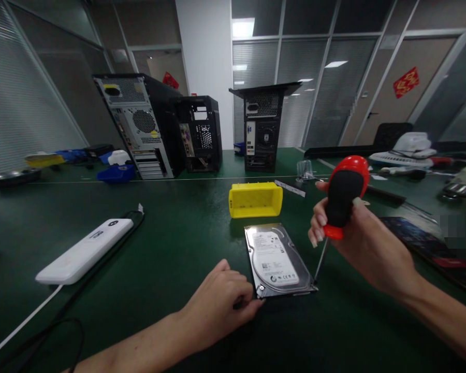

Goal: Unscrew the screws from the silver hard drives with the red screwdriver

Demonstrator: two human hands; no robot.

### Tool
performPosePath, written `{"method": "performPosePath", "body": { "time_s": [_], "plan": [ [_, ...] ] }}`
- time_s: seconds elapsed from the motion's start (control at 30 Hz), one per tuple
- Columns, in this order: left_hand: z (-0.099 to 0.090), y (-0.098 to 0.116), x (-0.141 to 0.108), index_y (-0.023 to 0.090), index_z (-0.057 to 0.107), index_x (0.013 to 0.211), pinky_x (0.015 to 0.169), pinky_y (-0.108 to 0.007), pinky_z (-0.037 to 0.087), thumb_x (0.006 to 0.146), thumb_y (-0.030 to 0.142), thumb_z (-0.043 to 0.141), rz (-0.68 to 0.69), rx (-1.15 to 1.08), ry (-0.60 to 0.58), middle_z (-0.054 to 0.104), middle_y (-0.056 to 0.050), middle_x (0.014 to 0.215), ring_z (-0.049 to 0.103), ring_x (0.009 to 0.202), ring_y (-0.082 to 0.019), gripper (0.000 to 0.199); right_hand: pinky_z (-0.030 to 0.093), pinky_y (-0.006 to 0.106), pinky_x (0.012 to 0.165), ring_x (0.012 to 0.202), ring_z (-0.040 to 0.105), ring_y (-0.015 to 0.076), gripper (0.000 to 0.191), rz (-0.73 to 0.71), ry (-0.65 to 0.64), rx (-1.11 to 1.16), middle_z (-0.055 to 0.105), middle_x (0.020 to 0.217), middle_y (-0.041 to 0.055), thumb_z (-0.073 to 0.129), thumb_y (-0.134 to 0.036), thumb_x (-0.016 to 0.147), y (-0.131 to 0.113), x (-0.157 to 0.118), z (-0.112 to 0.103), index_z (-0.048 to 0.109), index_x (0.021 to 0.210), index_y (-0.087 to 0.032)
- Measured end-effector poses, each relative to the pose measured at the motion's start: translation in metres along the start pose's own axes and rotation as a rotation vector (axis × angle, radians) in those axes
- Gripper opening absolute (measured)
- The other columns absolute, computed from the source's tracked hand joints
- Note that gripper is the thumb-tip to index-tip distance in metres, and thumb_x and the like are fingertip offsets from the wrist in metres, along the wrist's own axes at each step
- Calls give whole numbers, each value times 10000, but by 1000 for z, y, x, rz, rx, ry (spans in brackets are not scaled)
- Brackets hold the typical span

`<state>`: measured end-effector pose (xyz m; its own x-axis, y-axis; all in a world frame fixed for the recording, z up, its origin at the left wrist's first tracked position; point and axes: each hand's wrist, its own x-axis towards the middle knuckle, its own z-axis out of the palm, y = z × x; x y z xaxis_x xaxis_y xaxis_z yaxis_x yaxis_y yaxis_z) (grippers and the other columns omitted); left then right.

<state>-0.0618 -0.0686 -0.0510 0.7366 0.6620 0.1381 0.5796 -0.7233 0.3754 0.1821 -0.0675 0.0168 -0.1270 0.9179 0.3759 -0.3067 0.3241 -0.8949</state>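
Note:
A silver hard drive point(277, 259) with a white label lies flat on the green table. My left hand point(227, 295) is curled against its near left corner, the thumb along the front edge and the other fingers by the left side. In my right hand point(373, 243) is a screwdriver point(346, 191) with a thick red and black handle. Its thin shaft slants down, and the tip meets the drive's near right corner, where a screw may sit; that is too small to tell. Just beyond the drive, a yellow plastic bin point(255, 201) rests on its side, opening toward me.
Computer cases point(149, 124) stand at the back, another tower point(261, 129) right of them. At left lies a white power strip point(86, 251) with cables. A dark mat point(431, 248) is at right. A blue bin point(116, 173) and a metal bowl point(13, 177) sit far left.

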Motion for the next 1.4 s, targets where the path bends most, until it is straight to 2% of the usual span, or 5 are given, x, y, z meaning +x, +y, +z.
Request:
{"method": "performPosePath", "body": {
  "time_s": [0.3,0.6,1.0,1.2,1.4],
  "plan": [
    [1,0,2,152,506,615,679,-280,272,874,223,597,-5,17,3,557,67,608,451,563,-84,284,505,246,575,601,560,121,184,-44,16,-93,580,755,-7,683,-311,791,-4,4,-3,562,904,-229],
    [1,1,2,153,496,619,674,-276,266,882,229,589,-2,11,5,544,68,610,446,564,-82,289,526,293,736,752,567,163,297,13,-25,-27,536,818,16,462,-430,916,-1,1,-2,554,1150,-272],
    [0,0,1,154,493,634,681,-274,256,884,238,583,-24,-4,-16,530,69,618,445,576,-83,279,475,249,539,563,532,117,123,-42,7,-126,546,646,-19,664,-282,811,-3,5,-5,572,780,-206],
    [1,-1,1,153,488,631,689,-272,252,879,236,585,-21,-17,-8,524,71,619,437,575,-81,279,509,294,612,654,520,144,315,-40,-33,-29,499,742,-13,556,-363,874,-3,1,-1,547,1175,-273],
    [2,-2,1,153,481,627,689,-272,249,877,239,587,-14,-16,2,520,71,617,439,579,-82,285,514,259,660,731,568,133,240,-52,3,-149,548,846,-2,626,-331,844,2,-1,-8,608,1078,-279]
  ]
}}
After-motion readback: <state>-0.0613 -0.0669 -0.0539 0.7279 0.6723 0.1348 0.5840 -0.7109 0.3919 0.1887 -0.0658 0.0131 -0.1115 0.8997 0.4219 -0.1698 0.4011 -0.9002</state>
